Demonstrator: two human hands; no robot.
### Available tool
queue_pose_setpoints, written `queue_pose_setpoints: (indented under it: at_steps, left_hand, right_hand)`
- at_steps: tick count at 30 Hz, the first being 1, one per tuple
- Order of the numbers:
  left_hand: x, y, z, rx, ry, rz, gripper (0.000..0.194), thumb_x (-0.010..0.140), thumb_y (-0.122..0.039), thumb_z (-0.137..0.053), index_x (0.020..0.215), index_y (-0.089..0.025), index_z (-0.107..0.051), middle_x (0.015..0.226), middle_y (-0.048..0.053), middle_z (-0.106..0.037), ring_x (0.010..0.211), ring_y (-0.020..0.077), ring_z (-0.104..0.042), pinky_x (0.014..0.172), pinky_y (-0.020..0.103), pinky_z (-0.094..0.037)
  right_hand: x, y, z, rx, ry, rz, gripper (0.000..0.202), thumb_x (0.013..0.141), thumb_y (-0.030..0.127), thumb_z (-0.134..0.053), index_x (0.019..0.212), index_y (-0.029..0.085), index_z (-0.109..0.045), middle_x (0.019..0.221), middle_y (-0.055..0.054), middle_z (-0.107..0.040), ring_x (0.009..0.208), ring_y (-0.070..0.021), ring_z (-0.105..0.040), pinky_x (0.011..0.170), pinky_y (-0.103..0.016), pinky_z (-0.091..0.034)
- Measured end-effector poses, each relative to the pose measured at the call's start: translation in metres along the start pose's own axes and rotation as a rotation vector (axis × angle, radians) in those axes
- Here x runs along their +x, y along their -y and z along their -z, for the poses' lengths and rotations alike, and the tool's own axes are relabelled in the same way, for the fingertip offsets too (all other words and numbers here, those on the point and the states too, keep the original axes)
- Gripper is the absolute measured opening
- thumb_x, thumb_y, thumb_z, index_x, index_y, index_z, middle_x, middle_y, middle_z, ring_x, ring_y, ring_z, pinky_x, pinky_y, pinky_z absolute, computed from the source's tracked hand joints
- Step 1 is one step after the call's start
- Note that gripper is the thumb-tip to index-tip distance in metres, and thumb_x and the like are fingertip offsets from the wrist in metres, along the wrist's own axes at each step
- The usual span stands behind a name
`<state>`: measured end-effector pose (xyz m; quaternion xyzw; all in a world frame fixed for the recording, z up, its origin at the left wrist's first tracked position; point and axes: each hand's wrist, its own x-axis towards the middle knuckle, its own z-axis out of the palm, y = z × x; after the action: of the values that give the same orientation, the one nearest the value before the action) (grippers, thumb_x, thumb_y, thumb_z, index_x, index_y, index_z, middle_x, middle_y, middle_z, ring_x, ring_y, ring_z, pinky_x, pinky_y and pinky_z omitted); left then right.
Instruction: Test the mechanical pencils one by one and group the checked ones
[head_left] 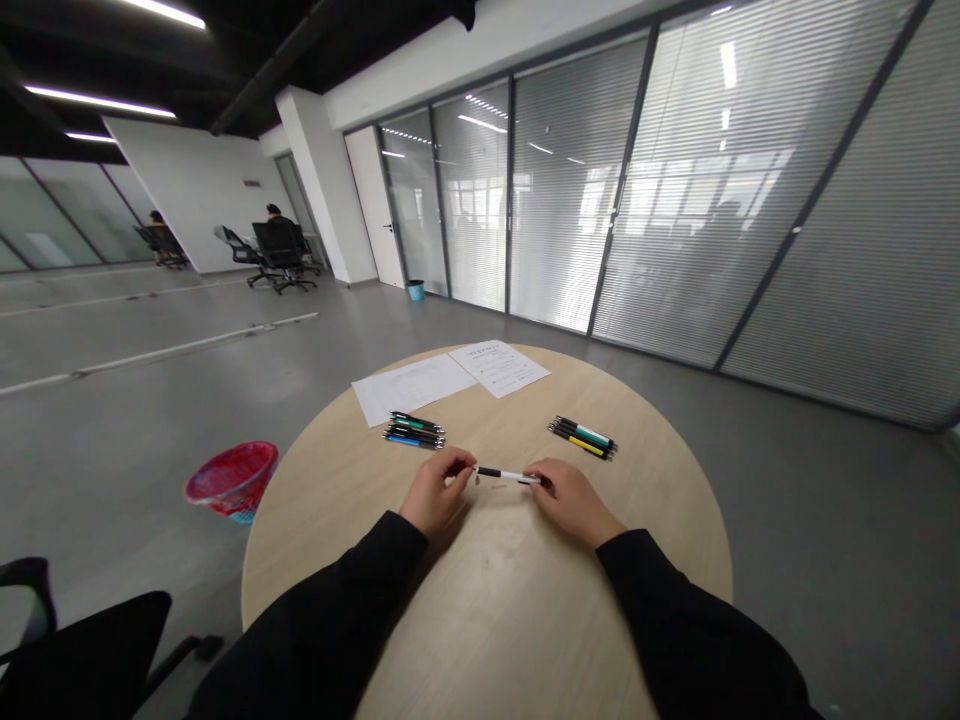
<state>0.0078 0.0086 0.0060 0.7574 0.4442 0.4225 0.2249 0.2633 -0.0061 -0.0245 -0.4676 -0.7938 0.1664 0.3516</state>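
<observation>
Between my two hands a white pen (512, 476) with a black grip is held level, just over the round wooden table (480, 610). My left hand (439, 487) pinches its tip end, and my right hand (571, 499) grips the other end, hiding part of it. Beyond my left hand lies a group of several pens (414, 430), mostly black, with green and blue parts. Past my right hand rests a second group of pens (583, 438), black with green, white and yellow barrels. A small dark bit shows under my left fingertips, too small to name.
Two printed paper sheets (501, 367) lie at the table's far side. A red-lined waste basket (232, 475) stands on the floor to the left, near a black chair (90, 650). Farther back a person sits by office chairs (281, 245). Glass partitions with blinds line the right.
</observation>
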Motion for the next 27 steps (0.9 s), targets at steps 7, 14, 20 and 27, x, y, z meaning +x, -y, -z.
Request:
queue_pose_setpoints:
  at_steps: [7,14,20,27]
  left_hand:
    - [0.000,0.004,0.000,-0.005,-0.013,0.022,0.012,0.085,-0.025,-0.058,0.086,-0.018,-0.067,0.080,0.004,-0.068,0.071,0.0160,-0.061,0.068,0.028,-0.049]
    - [0.001,0.005,-0.001,-0.083,-0.004,0.065,0.015,0.084,-0.030,-0.061,0.086,-0.016,-0.066,0.076,0.003,-0.066,0.070,0.0165,-0.061,0.065,0.028,-0.048]
    - [0.000,0.004,-0.003,-0.208,0.011,0.088,0.022,0.084,-0.033,-0.063,0.099,-0.017,-0.062,0.084,0.003,-0.066,0.075,0.0161,-0.063,0.069,0.028,-0.051]
    - [-0.004,0.013,-0.005,0.034,0.049,0.028,0.021,0.089,-0.031,-0.057,0.106,-0.019,-0.059,0.090,0.004,-0.064,0.075,0.0160,-0.060,0.065,0.028,-0.049]
  right_hand:
    - [-0.001,0.004,0.000,-0.018,0.000,0.031,0.017,0.086,0.014,-0.058,0.095,0.021,-0.071,0.092,-0.006,-0.070,0.087,-0.0212,-0.061,0.082,-0.033,-0.045]
    - [0.000,0.006,0.001,-0.026,-0.010,0.041,0.015,0.089,0.016,-0.057,0.096,0.020,-0.070,0.092,-0.007,-0.069,0.087,-0.0212,-0.060,0.081,-0.033,-0.045]
    - [0.000,0.006,0.000,0.003,-0.035,0.021,0.016,0.089,0.016,-0.058,0.097,0.021,-0.071,0.093,-0.007,-0.070,0.087,-0.0213,-0.061,0.082,-0.034,-0.046]
    - [0.000,0.000,-0.001,0.036,-0.061,0.002,0.017,0.089,0.017,-0.056,0.097,0.021,-0.070,0.096,-0.007,-0.071,0.089,-0.0219,-0.062,0.084,-0.035,-0.047]
